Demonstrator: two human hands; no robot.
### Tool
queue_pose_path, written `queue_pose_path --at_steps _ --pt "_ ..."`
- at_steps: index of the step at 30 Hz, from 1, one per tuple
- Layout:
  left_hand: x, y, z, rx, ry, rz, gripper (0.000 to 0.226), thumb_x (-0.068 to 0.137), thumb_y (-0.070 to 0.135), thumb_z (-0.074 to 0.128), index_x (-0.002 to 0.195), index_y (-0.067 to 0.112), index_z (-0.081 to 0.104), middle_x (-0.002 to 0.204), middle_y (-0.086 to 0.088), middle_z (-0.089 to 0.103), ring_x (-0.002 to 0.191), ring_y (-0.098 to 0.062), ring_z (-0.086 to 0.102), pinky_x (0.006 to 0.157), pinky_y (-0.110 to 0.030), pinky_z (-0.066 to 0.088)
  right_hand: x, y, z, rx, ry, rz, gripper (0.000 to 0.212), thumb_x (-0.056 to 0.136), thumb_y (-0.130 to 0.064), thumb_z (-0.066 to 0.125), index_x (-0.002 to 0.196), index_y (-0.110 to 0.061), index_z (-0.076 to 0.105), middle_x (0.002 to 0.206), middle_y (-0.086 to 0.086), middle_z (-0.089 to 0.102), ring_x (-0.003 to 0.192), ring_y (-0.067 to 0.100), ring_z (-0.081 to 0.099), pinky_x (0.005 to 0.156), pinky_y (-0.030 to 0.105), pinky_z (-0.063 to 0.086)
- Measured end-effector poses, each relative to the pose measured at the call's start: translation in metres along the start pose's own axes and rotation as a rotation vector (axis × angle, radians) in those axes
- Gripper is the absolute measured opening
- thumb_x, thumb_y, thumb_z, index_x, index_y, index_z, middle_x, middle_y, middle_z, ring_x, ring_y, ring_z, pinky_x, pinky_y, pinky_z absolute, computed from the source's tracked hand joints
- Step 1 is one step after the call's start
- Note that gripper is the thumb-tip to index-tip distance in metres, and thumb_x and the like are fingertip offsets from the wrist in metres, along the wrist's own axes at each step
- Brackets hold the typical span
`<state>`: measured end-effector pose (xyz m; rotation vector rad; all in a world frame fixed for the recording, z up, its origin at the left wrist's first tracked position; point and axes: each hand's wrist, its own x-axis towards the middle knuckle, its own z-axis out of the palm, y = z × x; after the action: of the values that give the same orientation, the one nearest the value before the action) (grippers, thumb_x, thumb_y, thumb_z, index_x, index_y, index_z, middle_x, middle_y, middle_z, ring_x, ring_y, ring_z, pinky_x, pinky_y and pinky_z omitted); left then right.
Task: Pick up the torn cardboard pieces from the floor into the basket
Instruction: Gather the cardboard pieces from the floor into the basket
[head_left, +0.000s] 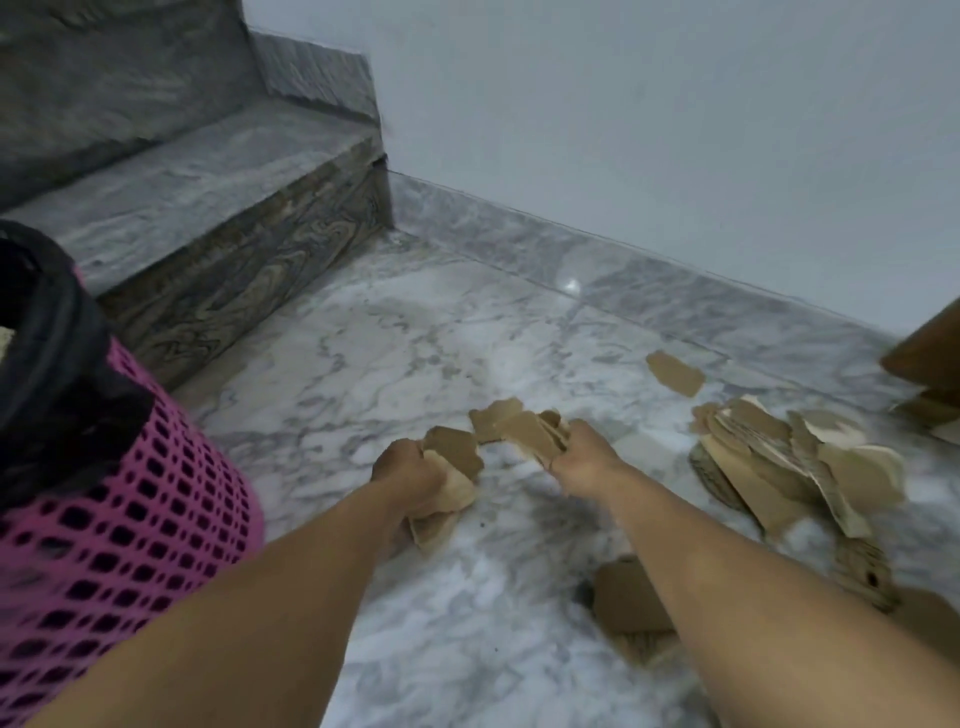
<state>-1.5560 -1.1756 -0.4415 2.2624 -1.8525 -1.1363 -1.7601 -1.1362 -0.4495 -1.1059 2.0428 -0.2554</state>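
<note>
My left hand (405, 480) is closed around a bunch of torn cardboard pieces (452, 467) just above the marble floor. My right hand (584, 457) grips another bunch of brown cardboard pieces (524, 428) beside it. The pink mesh basket (119, 525), lined with a black bag (57, 364), stands at the left edge, close to my left forearm. A large pile of torn cardboard (789, 467) lies on the floor to the right. One small piece (675, 373) lies near the skirting. More pieces (628, 603) lie under my right forearm.
Grey marble stair steps (197, 192) rise at the back left behind the basket. A pale wall with a marble skirting (623, 249) runs along the back. A brown wooden object (930, 353) stands at the right edge.
</note>
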Motion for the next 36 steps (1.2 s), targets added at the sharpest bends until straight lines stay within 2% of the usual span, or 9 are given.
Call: queue_pose_path --at_steps 4,9,14,17,21,28,30,33,36 --pt "0.014 -0.016 -0.007 0.123 0.146 -0.051 0.041 0.094 0.023 0.046 0.131 0.006 0.052 0.132 -0.018 0.054 0.120 -0.034 0.051 0.099 -0.039 0.045 0.007 -0.032 -0.004 -0.302 0.016 -0.117 0.046 0.092 -0.041 0.057 0.125 -0.011 0.047 0.134 0.014 0.040 0.121 0.033 0.041 0.102 0.043 0.041" --pt "0.031 -0.033 -0.001 0.144 0.164 -0.077 0.040 0.090 0.023 0.057 0.126 0.006 0.053 0.129 -0.016 0.056 0.120 -0.032 0.053 0.097 -0.035 0.044 0.026 -0.054 0.017 -0.412 -0.088 -0.240 0.050 0.095 -0.042 0.056 0.136 -0.017 0.043 0.152 0.007 0.024 0.141 0.032 0.020 0.111 0.049 0.027" --pt "0.038 -0.037 -0.002 0.092 0.134 -0.089 0.041 0.086 0.023 0.062 0.123 0.007 0.054 0.126 -0.016 0.057 0.118 -0.032 0.054 0.097 -0.035 0.046 0.036 -0.055 0.028 -0.536 0.103 -0.323 0.050 0.091 -0.041 0.059 0.134 -0.022 0.042 0.137 0.006 0.041 0.127 0.032 0.034 0.097 0.047 0.031" --pt "0.040 -0.041 0.001 0.047 0.102 -0.112 0.041 0.084 0.022 0.060 0.123 0.010 0.055 0.125 -0.016 0.057 0.119 -0.033 0.051 0.100 -0.043 0.045 0.029 -0.055 0.034 -0.471 0.110 -0.321 0.042 0.092 -0.031 0.058 0.129 -0.022 0.040 0.128 0.011 0.048 0.119 0.035 0.043 0.092 0.046 0.033" --pt "0.029 -0.032 -0.016 0.195 -0.024 -0.101 0.053 0.090 0.029 0.056 0.135 0.006 0.043 0.138 -0.014 0.048 0.127 -0.029 0.046 0.105 -0.035 0.040 0.001 -0.044 0.029 -0.321 0.038 -0.361 0.045 0.091 -0.026 0.063 0.130 -0.021 0.043 0.121 0.012 0.053 0.101 0.031 0.053 0.080 0.033 0.040" --pt "-0.050 -0.004 -0.069 0.263 -0.165 0.087 0.032 0.090 0.013 0.054 0.119 0.000 0.059 0.121 -0.016 0.062 0.110 -0.032 0.061 0.082 -0.034 0.049 -0.071 -0.063 -0.037 -0.232 -0.015 -0.357 0.051 0.078 -0.028 0.079 0.117 -0.029 0.048 0.094 -0.002 0.056 0.087 0.023 0.054 0.060 0.026 0.038" --pt "-0.067 0.011 -0.106 0.262 -0.176 0.117 0.032 0.087 0.016 0.058 0.116 0.002 0.057 0.118 -0.016 0.062 0.107 -0.032 0.061 0.080 -0.036 0.052 -0.090 -0.082 -0.059 -0.199 0.005 -0.346 0.055 0.075 -0.027 0.081 0.115 -0.031 0.044 0.091 -0.004 0.053 0.088 0.023 0.055 0.063 0.028 0.041" --pt "-0.098 0.039 -0.169 0.285 -0.161 0.183 0.027 0.086 0.018 0.062 0.106 0.003 0.054 0.106 -0.014 0.061 0.096 -0.030 0.063 0.074 -0.035 0.053 -0.119 -0.121 -0.095 -0.129 0.051 -0.347 0.063 0.072 -0.027 0.084 0.124 -0.022 0.048 0.108 0.001 0.055 0.099 0.023 0.057 0.072 0.027 0.042" --pt "-0.131 0.063 -0.220 0.255 -0.114 0.264 0.030 0.084 0.016 0.065 0.108 -0.001 0.060 0.108 -0.016 0.065 0.088 -0.028 0.065 0.073 -0.034 0.053 -0.149 -0.164 -0.128 -0.056 0.114 -0.343 0.030 0.074 -0.025 0.082 0.090 -0.018 0.058 0.089 -0.006 0.062 0.085 0.019 0.066 0.052 0.020 0.045"
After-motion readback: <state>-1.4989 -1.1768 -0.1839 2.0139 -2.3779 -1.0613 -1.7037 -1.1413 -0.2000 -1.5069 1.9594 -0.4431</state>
